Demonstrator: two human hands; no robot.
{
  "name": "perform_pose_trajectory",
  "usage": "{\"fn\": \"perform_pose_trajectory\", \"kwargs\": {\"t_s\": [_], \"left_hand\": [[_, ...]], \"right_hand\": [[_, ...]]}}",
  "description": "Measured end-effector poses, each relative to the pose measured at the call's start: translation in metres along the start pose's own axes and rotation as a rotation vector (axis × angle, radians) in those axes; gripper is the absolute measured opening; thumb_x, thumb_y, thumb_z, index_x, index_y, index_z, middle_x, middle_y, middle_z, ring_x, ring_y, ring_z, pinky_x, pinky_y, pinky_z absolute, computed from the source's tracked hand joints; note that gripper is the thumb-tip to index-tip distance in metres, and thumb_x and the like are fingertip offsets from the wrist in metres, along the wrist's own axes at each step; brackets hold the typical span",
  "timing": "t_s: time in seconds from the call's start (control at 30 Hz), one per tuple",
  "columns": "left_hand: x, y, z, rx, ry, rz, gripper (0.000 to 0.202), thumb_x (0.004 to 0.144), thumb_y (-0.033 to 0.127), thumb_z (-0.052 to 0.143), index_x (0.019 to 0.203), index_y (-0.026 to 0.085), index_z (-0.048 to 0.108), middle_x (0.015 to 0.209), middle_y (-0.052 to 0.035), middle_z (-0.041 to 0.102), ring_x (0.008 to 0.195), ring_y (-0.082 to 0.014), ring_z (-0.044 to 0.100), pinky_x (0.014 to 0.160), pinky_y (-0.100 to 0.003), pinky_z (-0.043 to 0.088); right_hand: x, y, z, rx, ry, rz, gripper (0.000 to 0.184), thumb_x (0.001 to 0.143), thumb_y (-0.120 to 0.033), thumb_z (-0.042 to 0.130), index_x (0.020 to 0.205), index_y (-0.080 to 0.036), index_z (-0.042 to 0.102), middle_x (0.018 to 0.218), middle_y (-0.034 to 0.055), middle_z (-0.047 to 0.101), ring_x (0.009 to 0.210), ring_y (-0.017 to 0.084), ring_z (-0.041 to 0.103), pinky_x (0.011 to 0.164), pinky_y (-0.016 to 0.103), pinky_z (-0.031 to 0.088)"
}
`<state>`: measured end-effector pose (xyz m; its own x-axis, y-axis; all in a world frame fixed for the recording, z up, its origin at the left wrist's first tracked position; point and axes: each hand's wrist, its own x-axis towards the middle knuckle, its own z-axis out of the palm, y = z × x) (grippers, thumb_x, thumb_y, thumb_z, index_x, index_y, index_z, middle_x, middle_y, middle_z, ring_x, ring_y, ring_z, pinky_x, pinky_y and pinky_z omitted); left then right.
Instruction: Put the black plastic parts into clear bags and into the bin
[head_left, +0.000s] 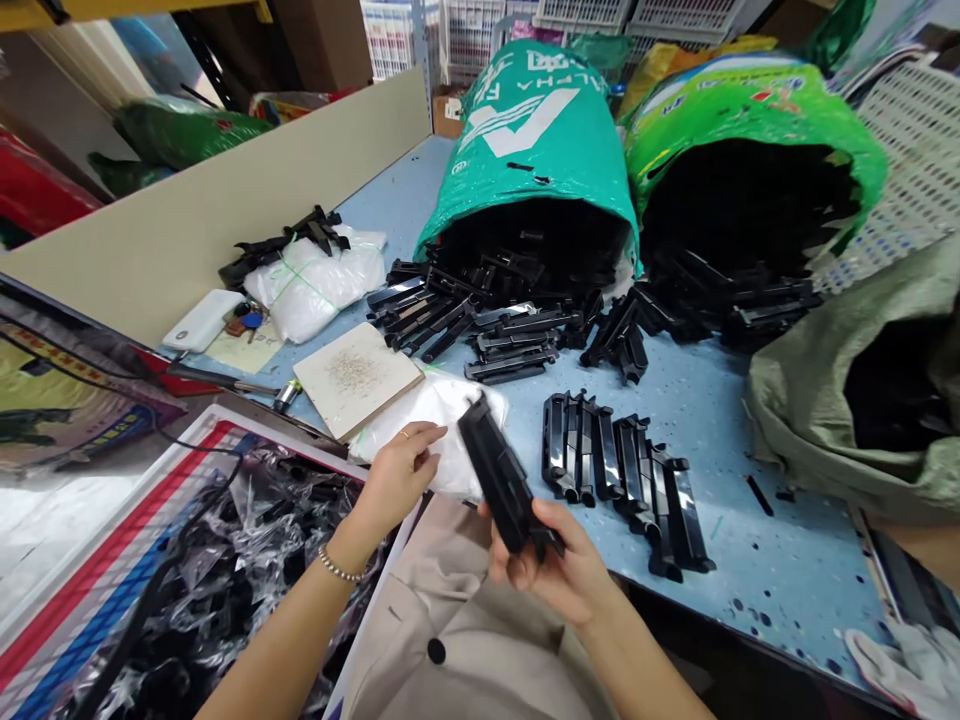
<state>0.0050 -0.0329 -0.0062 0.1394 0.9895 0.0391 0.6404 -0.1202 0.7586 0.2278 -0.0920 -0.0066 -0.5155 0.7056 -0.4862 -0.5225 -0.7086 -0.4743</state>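
My right hand (551,570) is closed around the lower end of a long black plastic part (499,475), held tilted above my lap near the table's front edge. My left hand (405,475) is beside a stack of white plastic bags (450,400), its fingers loosely curled and the thumb apart from them. No object shows in it. To the right of the held part, a row of similar black parts (600,450) lies side by side on the blue table (720,390). A loose heap of black parts (517,340) spreads farther back.
A teal sack (525,130) and a green sack (757,110) lie open, spilling black parts. An olive sack (810,400) stands at right. A square board (356,380) lies left of the bags. Below left, a striped crate (142,560) holds plastic-wrapped black pieces.
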Motion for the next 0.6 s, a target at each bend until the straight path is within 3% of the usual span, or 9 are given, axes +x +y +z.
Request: {"fn": "perform_pose_trajectory", "kwargs": {"t_s": [0.07,0.1,0.2,0.27,0.33,0.47,0.53,0.6], "left_hand": [[0.001,-0.002,0.001,0.001,0.021,-0.009,0.041,0.082,0.015,0.047,0.12,0.02,0.062,0.122,-0.0092,0.061,0.068,-0.0122,0.062,0.073,-0.03,0.055],[-0.001,-0.002,0.002,0.032,0.051,0.006,0.043,0.083,0.014,0.045,0.123,0.02,0.06,0.125,-0.0099,0.059,0.076,-0.0142,0.064,0.078,-0.031,0.056],[-0.015,0.007,0.009,0.138,0.091,0.21,0.046,0.088,0.012,0.04,0.132,0.021,0.053,0.132,-0.0111,0.057,0.113,-0.0218,0.059,0.1,-0.037,0.048],[-0.031,0.017,0.015,0.131,0.018,0.424,0.052,0.089,0.01,0.039,0.139,0.022,0.044,0.134,-0.0109,0.056,0.122,-0.0222,0.054,0.104,-0.037,0.046],[-0.046,0.028,0.02,0.08,-0.073,0.555,0.06,0.088,0.007,0.04,0.145,0.025,0.034,0.136,-0.0101,0.054,0.121,-0.0204,0.056,0.101,-0.034,0.049],[-0.062,0.039,0.021,0.013,-0.168,0.547,0.07,0.083,0.0,0.037,0.148,0.024,0.025,0.146,-0.0111,0.044,0.132,-0.0204,0.045,0.107,-0.036,0.044],[-0.064,0.041,0.016,0.014,-0.243,0.519,0.071,0.083,0.0,0.038,0.149,0.021,0.022,0.149,-0.0121,0.039,0.136,-0.0202,0.039,0.11,-0.036,0.041],[-0.067,0.043,0.008,0.042,-0.318,0.477,0.072,0.081,0.003,0.042,0.149,0.018,0.023,0.15,-0.013,0.038,0.138,-0.0206,0.037,0.111,-0.035,0.04]], "right_hand": [[-0.005,0.006,-0.011,0.124,-0.037,0.221,0.044,0.082,-0.048,0.058,0.098,-0.008,0.07,0.067,0.0091,0.07,0.055,0.015,0.063,0.042,0.019,0.041],[-0.004,0.009,-0.016,0.175,-0.03,0.279,0.043,0.083,-0.046,0.057,0.098,-0.008,0.069,0.067,0.0087,0.07,0.05,0.012,0.06,0.039,0.017,0.038],[0.007,0.012,-0.023,0.241,-0.063,0.311,0.046,0.083,-0.048,0.056,0.1,-0.007,0.068,0.066,0.007,0.069,0.042,0.007,0.049,0.035,0.015,0.03],[0.015,0.009,-0.019,0.154,-0.061,0.235,0.048,0.081,-0.054,0.055,0.092,-0.01,0.068,0.064,0.0051,0.067,0.041,0.007,0.044,0.036,0.016,0.03],[0.019,0.006,-0.01,-0.019,0.029,0.068,0.041,0.078,-0.054,0.059,0.083,-0.015,0.068,0.065,0.0027,0.065,0.046,0.009,0.046,0.041,0.019,0.036],[0.018,0.009,0.009,-0.395,0.215,-0.247,0.019,0.07,-0.033,0.076,0.081,-0.022,0.065,0.072,-0.0029,0.061,0.065,0.013,0.053,0.062,0.023,0.046],[0.017,0.019,0.015,-0.548,0.23,-0.308,0.017,0.074,-0.032,0.072,0.085,-0.023,0.063,0.074,-0.0035,0.06,0.07,0.015,0.054,0.069,0.026,0.047],[0.016,0.03,0.022,-0.656,0.222,-0.341,0.022,0.079,-0.035,0.067,0.097,-0.023,0.062,0.088,-0.0003,0.064,0.086,0.019,0.058,0.082,0.032,0.047]]}}
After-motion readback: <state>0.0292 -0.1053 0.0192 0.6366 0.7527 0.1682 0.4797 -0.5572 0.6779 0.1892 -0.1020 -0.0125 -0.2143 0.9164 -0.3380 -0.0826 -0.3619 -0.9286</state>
